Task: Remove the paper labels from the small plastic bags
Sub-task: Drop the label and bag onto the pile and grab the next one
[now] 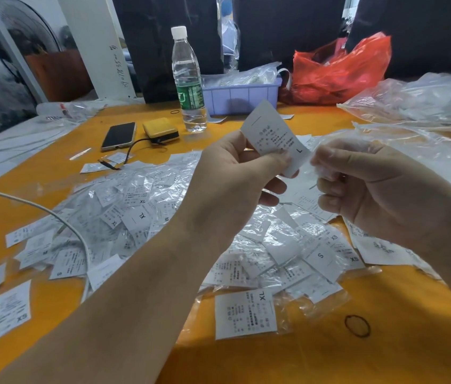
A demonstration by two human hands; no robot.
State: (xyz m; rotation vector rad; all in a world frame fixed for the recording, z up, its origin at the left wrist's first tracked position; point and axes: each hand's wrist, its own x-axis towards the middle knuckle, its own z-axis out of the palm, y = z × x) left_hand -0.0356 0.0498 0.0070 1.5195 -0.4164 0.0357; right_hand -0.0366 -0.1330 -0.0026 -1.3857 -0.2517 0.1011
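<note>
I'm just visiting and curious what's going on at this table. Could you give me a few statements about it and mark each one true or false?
1. The left hand pinches a paper label marked L. True.
2. The right hand lies flat on the table. False: it is raised, with its fingers curled on a small clear plastic bag.
3. The water bottle has no cap. False: a white cap is on it.
4. A phone lies face up beside a yellow box. True.
5. The red plastic bag sits at the far side of the table, behind the lilac tray. True.
</note>
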